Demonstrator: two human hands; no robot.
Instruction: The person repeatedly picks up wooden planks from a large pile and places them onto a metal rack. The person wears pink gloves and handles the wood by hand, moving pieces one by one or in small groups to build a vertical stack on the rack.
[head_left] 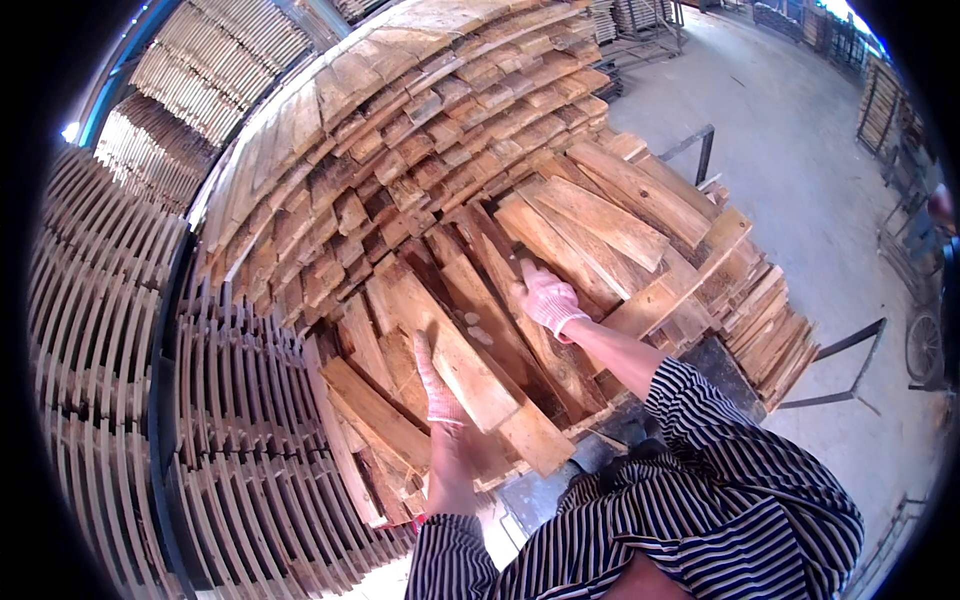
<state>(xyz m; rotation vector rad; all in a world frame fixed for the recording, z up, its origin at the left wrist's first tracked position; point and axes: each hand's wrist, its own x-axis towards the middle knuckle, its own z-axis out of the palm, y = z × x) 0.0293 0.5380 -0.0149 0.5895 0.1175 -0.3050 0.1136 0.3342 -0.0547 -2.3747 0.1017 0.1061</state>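
My left hand, in a pale pink knit glove, grips a long wooden board that slopes toward me. The thumb lies along its left edge, and pale fingertips show at its right edge; the rest of the fingers are hidden beneath. Farther right, my right hand wears a matching glove and reaches over the loose boards. Its index finger and thumb are apart, touching or just above a narrow board, with no piece visibly held. More rough boards lie crosswise around both hands.
A tall stack of boards rises just beyond the loose pile. Slatted racks of thin strips line the left. A crosswise plank lies on the pile's right side. Metal frame bars jut out over the concrete floor at right.
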